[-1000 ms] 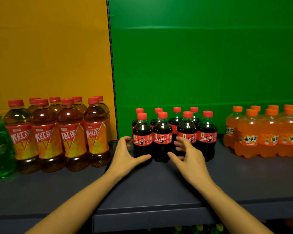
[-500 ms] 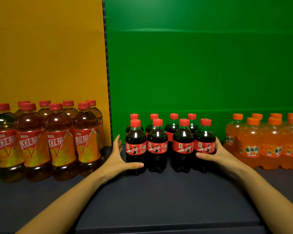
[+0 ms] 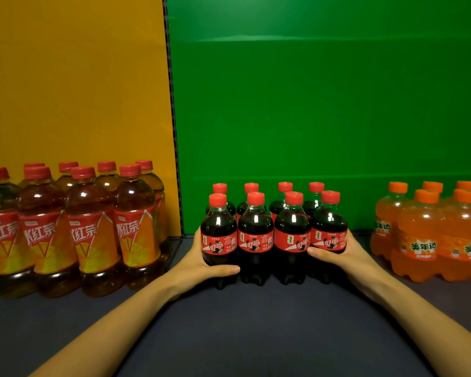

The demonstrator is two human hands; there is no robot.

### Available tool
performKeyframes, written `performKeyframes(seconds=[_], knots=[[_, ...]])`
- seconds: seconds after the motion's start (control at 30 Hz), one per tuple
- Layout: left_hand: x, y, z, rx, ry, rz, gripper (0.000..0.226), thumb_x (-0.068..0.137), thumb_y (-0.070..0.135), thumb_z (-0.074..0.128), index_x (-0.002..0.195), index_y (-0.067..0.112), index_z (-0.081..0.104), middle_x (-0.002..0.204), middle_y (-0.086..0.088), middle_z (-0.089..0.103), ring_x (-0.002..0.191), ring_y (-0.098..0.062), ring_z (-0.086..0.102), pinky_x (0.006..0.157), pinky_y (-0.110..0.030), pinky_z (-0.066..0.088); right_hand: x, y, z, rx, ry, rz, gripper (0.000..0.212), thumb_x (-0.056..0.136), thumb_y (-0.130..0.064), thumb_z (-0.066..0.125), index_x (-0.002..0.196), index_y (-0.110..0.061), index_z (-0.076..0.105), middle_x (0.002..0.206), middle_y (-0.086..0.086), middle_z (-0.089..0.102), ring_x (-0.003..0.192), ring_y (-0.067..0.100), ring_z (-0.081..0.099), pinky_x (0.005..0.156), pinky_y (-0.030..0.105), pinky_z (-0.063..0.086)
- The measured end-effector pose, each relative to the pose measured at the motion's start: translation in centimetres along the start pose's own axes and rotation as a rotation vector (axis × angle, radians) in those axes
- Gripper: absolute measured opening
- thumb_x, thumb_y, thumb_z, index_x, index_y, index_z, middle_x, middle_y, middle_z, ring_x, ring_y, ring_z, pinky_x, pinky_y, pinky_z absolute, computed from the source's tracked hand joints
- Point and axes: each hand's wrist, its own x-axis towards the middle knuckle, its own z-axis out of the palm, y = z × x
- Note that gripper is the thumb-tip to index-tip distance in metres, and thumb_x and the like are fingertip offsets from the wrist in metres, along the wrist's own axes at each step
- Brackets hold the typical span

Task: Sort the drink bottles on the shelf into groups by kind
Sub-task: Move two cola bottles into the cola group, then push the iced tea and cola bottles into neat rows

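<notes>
Dark shelf [image 3: 256, 338]. Mid-shelf: left hand [image 3: 199, 263] and right hand [image 3: 347, 254], thumbs across the fronts, fingers curled round the outer cola bottles [image 3: 256, 240]; eight, two rows. Behind, toward left edge, iced tea bottles [image 3: 90, 235]; toward right edge, orange soda bottles [image 3: 424, 240].

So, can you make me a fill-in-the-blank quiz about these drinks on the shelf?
The left hand and right hand clasp the cola bottles, whose caps are ____.
Their front row holds ____ bottles.
The orange soda bottles stand to their ____.
The back panel behind them is ____.
Missing: red; four; right; green
</notes>
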Motion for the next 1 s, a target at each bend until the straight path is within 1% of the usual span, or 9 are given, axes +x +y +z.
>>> performKeyframes(seconds=[0.2, 0.4, 0.5, 0.57, 0.63, 0.7, 0.77, 0.87, 1.0], knots=[[0.0, 0.2, 0.0, -0.001, -0.018, 0.002, 0.102, 0.067, 0.010, 0.078, 0.142, 0.028, 0.010, 0.136, 0.008, 0.043, 0.113, 0.005, 0.048, 0.076, -0.004, 0.046, 0.2, 0.3, -0.1, -0.008, -0.011, -0.011, 0.100, 0.044, -0.033, 0.088, 0.131, -0.023, 0.042, 0.123, 0.003, 0.063, 0.109, 0.016, 0.063, 0.095, 0.037, 0.048], [-0.6, 1.0, -0.1, 0.022, -0.046, -0.041, 0.096, 0.073, 0.008, 0.073, 0.141, 0.028, 0.008, 0.124, 0.017, 0.041, 0.103, 0.013, 0.045, 0.072, 0.000, 0.043, -0.7, -1.2, 0.3, -0.094, -0.005, 0.014, 0.112, 0.036, -0.046, 0.088, 0.134, -0.024, 0.037, 0.124, 0.000, 0.060, 0.105, 0.012, 0.063, 0.084, 0.025, 0.048], [-1.5, 1.7, -1.2, 0.069, -0.051, -0.102, 0.117, 0.065, 0.036, 0.080, 0.145, 0.027, -0.005, 0.147, 0.009, 0.028, 0.129, -0.003, 0.036, 0.104, -0.017, 0.035, -2.0, -2.6, 0.9, -0.213, 0.129, 0.014, 0.135, 0.026, -0.066, 0.081, 0.143, -0.028, 0.024, 0.136, -0.008, 0.044, 0.119, 0.013, 0.048, 0.098, 0.034, 0.040], [-2.7, 2.4, -2.2, 0.124, -0.016, -0.150, 0.123, 0.059, 0.050, 0.079, 0.146, 0.026, -0.004, 0.156, 0.005, 0.014, 0.141, -0.013, 0.020, 0.115, -0.034, 0.024, -3.0, -3.5, 1.4, -0.352, 0.293, -0.059, 0.115, 0.045, -0.061, 0.075, 0.143, -0.030, 0.023, 0.148, -0.006, 0.030, 0.133, 0.017, 0.032, 0.109, 0.043, 0.028], [-4.4, 3.2, -3.2, 0.160, 0.032, -0.122, 0.099, 0.067, 0.042, 0.075, 0.144, 0.018, 0.017, 0.152, 0.000, 0.026, 0.138, -0.014, 0.028, 0.110, -0.029, 0.032, -4.0, -4.0, 1.7, -0.459, 0.441, -0.251, 0.083, 0.062, -0.047, 0.068, 0.135, -0.030, 0.034, 0.145, 0.001, 0.033, 0.131, 0.017, 0.034, 0.109, 0.043, 0.030], [-6.8, 4.0, -4.3, 0.193, 0.088, -0.044, 0.063, 0.073, 0.030, 0.072, 0.129, 0.016, 0.044, 0.136, 0.000, 0.048, 0.121, -0.008, 0.048, 0.094, -0.018, 0.044, -4.9, -4.8, 2.3, -0.500, 0.501, -0.462, 0.055, 0.074, -0.047, 0.067, 0.121, -0.030, 0.045, 0.130, 0.002, 0.044, 0.119, 0.015, 0.044, 0.105, 0.031, 0.038], [-9.2, 4.2, -5.8, 0.199, 0.192, 0.048, 0.037, 0.076, 0.019, 0.070, 0.110, 0.012, 0.059, 0.114, -0.002, 0.062, 0.098, -0.007, 0.060, 0.080, -0.018, 0.049, -5.5, -5.7, 3.7, -0.497, 0.470, -0.597, 0.036, 0.074, -0.051, 0.061, 0.105, -0.037, 0.050, 0.113, -0.010, 0.051, 0.109, 0.011, 0.051, 0.097, 0.017, 0.040], [-12.3, 3.4, -9.1, 0.201, 0.424, 0.166, 0.013, 0.076, 0.009, 0.070, 0.088, 0.009, 0.065, 0.083, -0.005, 0.067, 0.073, -0.010, 0.060, 0.068, -0.021, 0.050, -5.9, -7.1, 7.5, -0.440, 0.321, -0.650, 0.024, 0.076, -0.036, 0.060, 0.096, -0.047, 0.050, 0.104, -0.019, 0.054, 0.101, 0.001, 0.054, 0.092, 0.019, 0.044], [-15.4, 0.9, -14.1, 0.263, 0.696, 0.206, 0.017, 0.075, 0.005, 0.072, 0.080, 0.018, 0.062, 0.072, 0.001, 0.063, 0.066, -0.006, 0.057, 0.060, -0.014, 0.048, -5.7, -8.1, 14.1, -0.390, 0.130, -0.578, 0.024, 0.073, -0.051, 0.063, 0.094, -0.040, 0.056, 0.101, -0.014, 0.061, 0.098, 0.001, 0.058, 0.089, 0.015, 0.045]])
